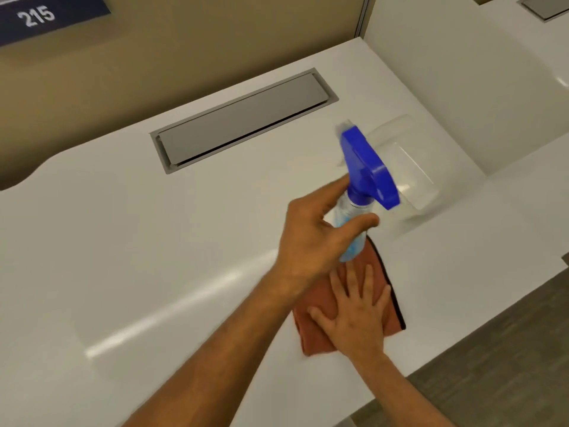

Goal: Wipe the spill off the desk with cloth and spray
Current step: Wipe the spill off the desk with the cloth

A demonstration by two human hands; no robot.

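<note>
Rust-orange microfibre, the cloth lies flat on the white tabletop in the lower middle of the frame, close to the near edge. It looks soft and limp, so I'd judge it will bunch or slide unless pressed from above; a flat palm on its middle is the sensible hold. That is how the right hand sits on it, fingers spread wide and pressing down, pinching nothing.

Just above it, the left hand holds the spray bottle with its grip closed around the clear neck and body, thumb in front, fingers behind. The blue trigger head tilts toward the upper right. The bottle looks like thin plastic, light, with pale blue liquid low inside; smooth sides could slip if wet, so the narrow neck under the head is the surest place to hold.

Past the nozzle, at right of centre, a glossy wet-looking patch shines on the tabletop, probably the spill. A grey cable hatch sits further back, centre frame.
</note>
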